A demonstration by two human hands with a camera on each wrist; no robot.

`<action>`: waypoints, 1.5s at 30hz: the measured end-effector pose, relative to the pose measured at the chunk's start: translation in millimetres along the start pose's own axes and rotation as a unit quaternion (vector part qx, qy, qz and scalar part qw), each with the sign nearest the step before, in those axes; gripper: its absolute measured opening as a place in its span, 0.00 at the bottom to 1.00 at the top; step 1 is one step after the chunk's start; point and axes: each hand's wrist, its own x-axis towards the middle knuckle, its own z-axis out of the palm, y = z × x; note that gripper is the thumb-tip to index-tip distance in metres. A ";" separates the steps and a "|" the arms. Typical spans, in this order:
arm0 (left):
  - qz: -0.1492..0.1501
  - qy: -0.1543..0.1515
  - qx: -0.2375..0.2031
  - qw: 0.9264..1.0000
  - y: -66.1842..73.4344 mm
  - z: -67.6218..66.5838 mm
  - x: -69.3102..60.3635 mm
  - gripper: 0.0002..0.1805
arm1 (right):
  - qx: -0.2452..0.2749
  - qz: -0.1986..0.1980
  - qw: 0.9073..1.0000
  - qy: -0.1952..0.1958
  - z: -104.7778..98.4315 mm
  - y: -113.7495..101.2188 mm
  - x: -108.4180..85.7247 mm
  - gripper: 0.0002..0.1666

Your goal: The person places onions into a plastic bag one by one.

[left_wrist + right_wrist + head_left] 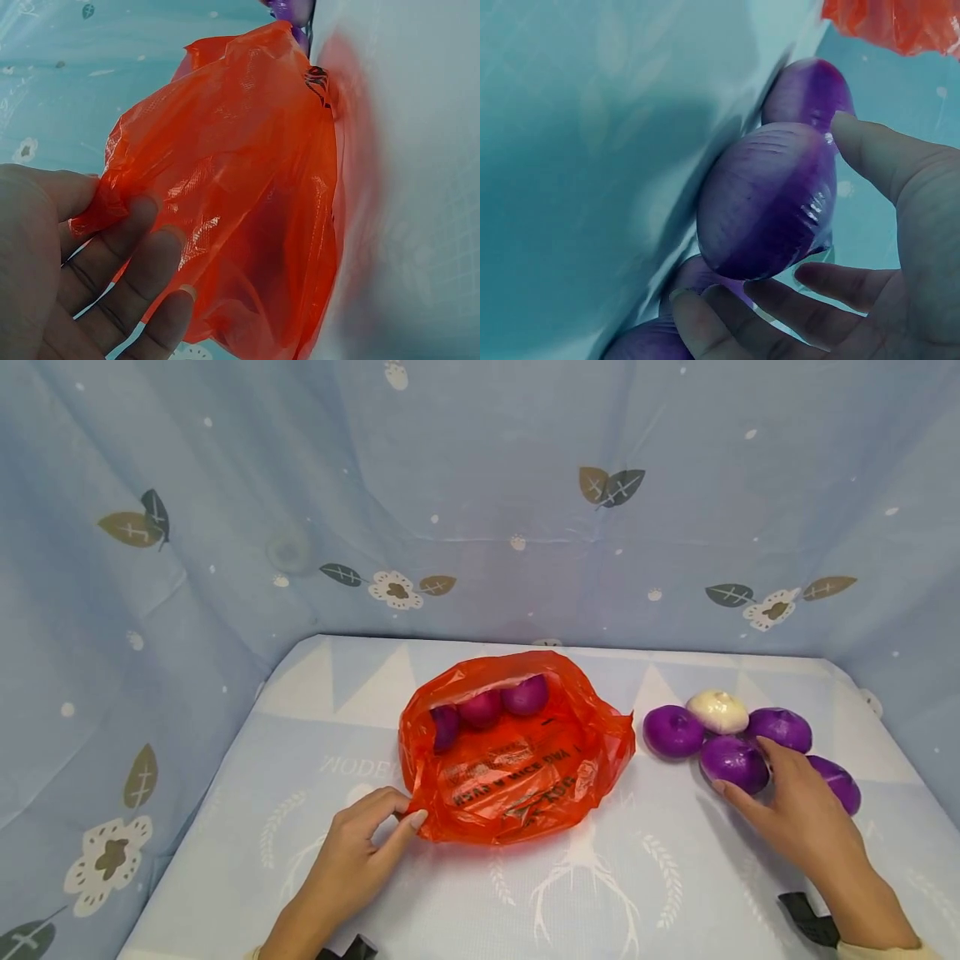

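Note:
A red plastic bag (pixel 517 777) with dark printing lies with its mouth gaping toward me, and 3 purple-pink onions (pixel 525 695) show inside it. My left hand (pixel 356 843) pinches the bag's near left edge between thumb and fingers; the left wrist view shows the thin plastic (pixel 225 150) stretching away from that hand (pixel 97 262). At the right, my right hand (pixel 810 814) reaches around a glossy purple onion (pixel 733 765), thumb and fingers spread on either side of it. In the right wrist view the fingers are loosely bent about this onion (pixel 769 199), without a clear grip.
Around that onion lie more purple onions (pixel 673 732) and a white onion (pixel 717 711), close together on the pale patterned table cover (pixel 592 893). A blue curtain (pixel 480 485) with leaves and flowers hangs behind the table and along its sides.

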 end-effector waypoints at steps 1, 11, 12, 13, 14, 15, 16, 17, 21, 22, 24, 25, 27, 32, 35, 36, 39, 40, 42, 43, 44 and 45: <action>-0.002 -0.002 0.000 1.000 0.1 -0.1 0.3 0.11 | 0.000 0.003 1.000 -0.003 0.6 1.2 0.7 0.55; -0.004 -0.002 0.001 1.000 -0.8 -0.4 0.7 0.11 | 0.015 0.017 0.999 -0.024 3.2 1.9 6.3 0.57; -0.004 -0.002 0.001 1.000 -1.2 -0.5 0.7 0.11 | 0.016 0.019 0.999 -0.026 3.5 2.1 6.6 0.57; -0.003 -0.002 0.002 1.000 -1.3 -0.5 0.6 0.11 | 0.019 0.018 0.999 -0.026 3.9 2.6 6.7 0.57; -0.002 -0.002 0.003 1.000 -1.4 -0.7 0.6 0.12 | 0.022 0.019 0.999 -0.028 4.4 3.7 6.8 0.57; -0.002 -0.002 0.003 1.000 -1.3 -0.9 0.6 0.12 | 0.025 0.018 0.999 -0.028 4.6 4.3 6.9 0.56; -0.003 -0.003 0.005 1.000 -1.1 -1.1 0.5 0.12 | 0.027 0.016 0.999 -0.027 4.9 4.8 6.9 0.56; -0.004 -0.003 0.006 1.000 -0.9 -1.2 0.2 0.12 | 0.029 0.015 0.999 -0.025 5.2 5.4 6.9 0.55; -0.010 -0.003 0.010 1.000 0.6 -1.8 -1.1 0.12 | 0.037 0.013 0.999 -0.024 5.6 6.6 6.2 0.53; -0.011 -0.003 0.010 1.000 1.0 -1.8 -1.5 0.11 | 0.037 0.014 0.999 -0.026 5.7 6.6 6.2 0.53; -0.013 -0.003 0.009 1.000 1.6 -1.8 -2.3 0.11 | 0.036 0.017 0.999 -0.028 5.6 6.3 6.2 0.52; -0.014 -0.003 0.009 1.000 1.6 -1.9 -2.6 0.11 | 0.032 0.018 0.999 -0.030 5.5 5.7 6.5 0.52; -0.016 -0.002 0.008 1.000 1.9 -2.0 -3.1 0.11 | 0.028 0.021 0.999 -0.032 5.2 4.7 6.9 0.52; -0.013 0.000 0.008 1.000 1.7 -2.6 -3.8 0.11 | 0.021 0.022 0.999 -0.037 4.6 2.8 6.9 0.52; -0.012 0.000 0.009 1.000 1.5 -2.8 -3.7 0.11 | 0.019 0.024 0.999 -0.043 4.2 2.9 7.0 0.53; -0.012 -0.001 0.010 1.000 1.5 -2.9 -3.6 0.11 | 0.019 0.025 0.998 -0.046 3.9 3.2 7.2 0.53; -0.010 -0.002 0.013 1.000 1.4 -3.1 -2.7 0.11 | 0.017 0.033 0.998 -0.058 2.7 4.8 8.2 0.56; -0.010 -0.003 0.014 1.000 1.3 -3.3 -2.2 0.11 | 0.016 0.036 0.997 -0.062 2.3 5.3 8.5 0.57; -0.010 -0.004 0.014 1.000 1.1 -3.6 -1.5 0.11 | 0.014 0.041 0.997 -0.066 1.9 6.1 9.0 0.59; -0.009 -0.003 0.015 1.000 1.1 -3.5 -1.3 0.11 | 0.013 0.044 0.997 -0.068 1.4 6.2 9.2 0.60; -0.008 -0.003 0.014 1.000 1.0 -3.5 -1.3 0.11 | 0.014 0.046 0.996 -0.071 0.8 6.6 9.6 0.61; -0.007 -0.002 0.014 1.000 0.9 -3.4 -1.3 0.12 | 0.013 0.046 0.996 -0.072 0.8 6.7 9.5 0.62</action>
